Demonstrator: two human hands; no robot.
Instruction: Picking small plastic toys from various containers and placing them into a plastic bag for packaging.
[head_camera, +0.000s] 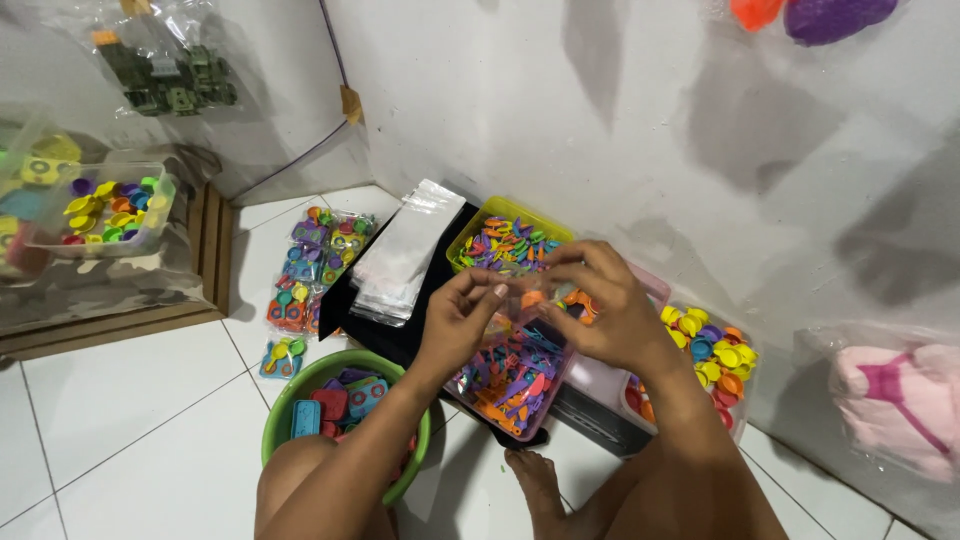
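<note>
I pinched a small clear bag (520, 297) between my left hand (462, 315) and right hand (600, 305), keeping it right above the pink tray (520, 375) so loose toy pieces (505, 380) stayed within reach.

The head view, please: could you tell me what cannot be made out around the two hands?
- Small clear bag, head view: contents blurred, covered by left hand and right hand.
- Pink tray: mostly hidden by the right hand.
- Green bowl: near rim hidden behind the left knee.
</note>
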